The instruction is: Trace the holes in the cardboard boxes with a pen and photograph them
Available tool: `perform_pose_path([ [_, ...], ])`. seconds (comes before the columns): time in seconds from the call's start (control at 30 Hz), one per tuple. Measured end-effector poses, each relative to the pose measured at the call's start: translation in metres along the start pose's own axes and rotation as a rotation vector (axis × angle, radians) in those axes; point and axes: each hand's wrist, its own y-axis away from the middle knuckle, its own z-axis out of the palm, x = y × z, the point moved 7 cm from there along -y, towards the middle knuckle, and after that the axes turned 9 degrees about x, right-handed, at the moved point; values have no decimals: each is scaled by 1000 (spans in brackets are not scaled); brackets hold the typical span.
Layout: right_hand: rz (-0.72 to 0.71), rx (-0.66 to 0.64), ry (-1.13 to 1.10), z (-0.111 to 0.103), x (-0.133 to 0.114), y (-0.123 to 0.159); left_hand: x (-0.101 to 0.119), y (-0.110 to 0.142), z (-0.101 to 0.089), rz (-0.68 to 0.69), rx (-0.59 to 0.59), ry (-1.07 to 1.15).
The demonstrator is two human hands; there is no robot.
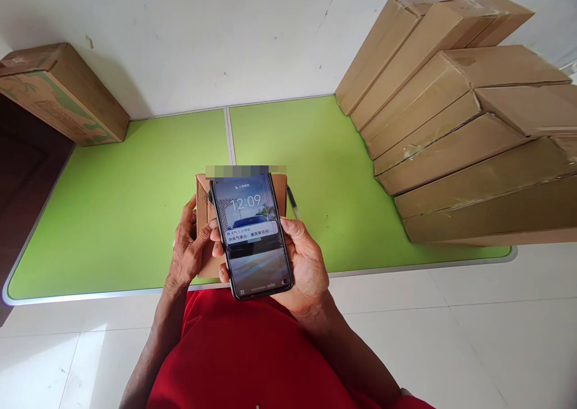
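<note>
A black smartphone (pixel 251 236) with its lock screen lit is held up over the near edge of the green table (pixel 112 216). My right hand (pixel 306 264) cradles it from the right, fingers wrapped round its back and edge. My left hand (pixel 189 249) is at the phone's left edge, thumb and fingers curled against its side. Behind the phone a small brown cardboard box (pixel 279 192) lies on the table, mostly hidden. A pen (pixel 293 202) lies just right of that box.
A stack of long flat cardboard boxes (pixel 460 126) fills the table's right side against the white wall. Another brown box with green print (pixel 58 93) sits at the far left corner. White tiled floor lies below the table edge.
</note>
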Motion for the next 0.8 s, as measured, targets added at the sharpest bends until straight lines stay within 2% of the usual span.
perform_pose_path([
  [0.2,-36,67,13,-9,-1,1,-3,1,1,10,-42,14],
  [0.4,-24,16,13,-5,-5,11,-1,-2,-6,-60,10,40],
  [0.5,-81,22,-15,-5,-18,19,5,-9,-24,-40,120,81],
  [0.6,-132,108,4,-19,-31,20,9,-17,-50,-3,265,151],
  [0.7,-209,303,217,-51,-41,9,9,-23,-77,9,436,183],
  [0.8,-352,449,554,-81,-53,-9,13,-25,-91,37,533,187],
])
